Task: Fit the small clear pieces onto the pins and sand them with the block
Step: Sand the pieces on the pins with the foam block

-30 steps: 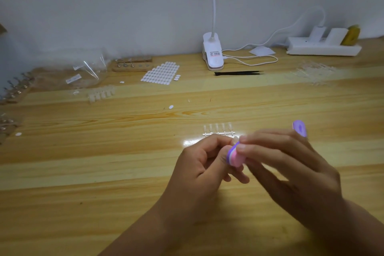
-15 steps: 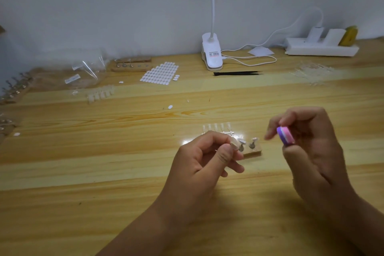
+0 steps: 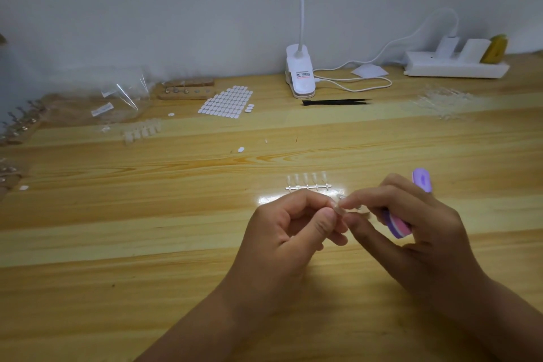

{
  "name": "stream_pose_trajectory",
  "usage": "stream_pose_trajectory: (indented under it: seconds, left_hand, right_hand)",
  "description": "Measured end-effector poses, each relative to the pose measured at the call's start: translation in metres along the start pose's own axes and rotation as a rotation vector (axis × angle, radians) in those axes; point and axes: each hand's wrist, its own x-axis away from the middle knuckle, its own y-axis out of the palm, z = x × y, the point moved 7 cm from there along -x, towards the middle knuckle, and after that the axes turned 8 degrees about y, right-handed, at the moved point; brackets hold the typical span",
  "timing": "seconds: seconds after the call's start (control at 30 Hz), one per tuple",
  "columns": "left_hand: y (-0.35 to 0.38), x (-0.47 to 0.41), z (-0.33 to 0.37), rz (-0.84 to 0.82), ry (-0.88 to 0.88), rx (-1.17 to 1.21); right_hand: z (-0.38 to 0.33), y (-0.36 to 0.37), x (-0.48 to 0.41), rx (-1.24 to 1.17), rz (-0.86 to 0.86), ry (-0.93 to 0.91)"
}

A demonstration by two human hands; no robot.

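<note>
My left hand (image 3: 289, 232) pinches a small clear piece (image 3: 338, 209) between thumb and forefinger, just above the table. My right hand (image 3: 411, 232) grips the pink and purple sanding block (image 3: 397, 225) in its curled fingers, and its thumb and forefinger tips touch the same clear piece. The block's purple end (image 3: 422, 180) sticks out above the right hand. A strip of clear pieces (image 3: 307, 182) lies on the table just beyond my hands. The wooden base with pins is hidden behind my fingers.
A white clip lamp (image 3: 299, 73) and black tweezers (image 3: 335, 102) sit at the back. A sheet of white adhesive tabs (image 3: 226, 102), another wooden pin holder (image 3: 185, 90) and clear bags (image 3: 117, 97) lie back left. A power strip (image 3: 455, 66) is back right, clear pieces (image 3: 440, 103) before it.
My right hand has come back left with the block, and its fingertips now meet the clear piece in my left hand. The wooden pin base seen half a second ago is now covered.
</note>
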Motion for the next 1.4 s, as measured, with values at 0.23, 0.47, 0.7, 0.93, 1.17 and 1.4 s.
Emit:
stream_pose_trajectory:
  seconds: [0.23, 0.47, 0.7, 0.93, 1.17, 1.4]
  left_hand:
    - [-0.001, 0.0, -0.003, 0.018, -0.036, 0.065]
    - [-0.001, 0.001, -0.001, 0.048, -0.059, 0.093]
    - [0.001, 0.0, 0.016, 0.01, 0.043, 0.017]
    - [-0.005, 0.005, 0.035, 0.112, 0.253, -0.084]
    - [-0.004, 0.003, 0.034, 0.099, 0.211, -0.03]
    - [-0.009, 0.001, 0.027, 0.108, 0.129, -0.08]
  right_hand:
    - [0.002, -0.002, 0.0, -0.021, 0.016, 0.008]
    - [0.0, 0.002, 0.001, 0.009, 0.018, 0.011]
    - [0.013, -0.003, 0.002, -0.416, 0.027, 0.327]
    - [0.016, 0.011, 0.006, -0.761, 0.008, 0.462]
    - [0.017, 0.012, 0.009, -0.729, 0.022, 0.499]
    - [0.039, 0.014, 0.006, -0.603, -0.111, 0.536]
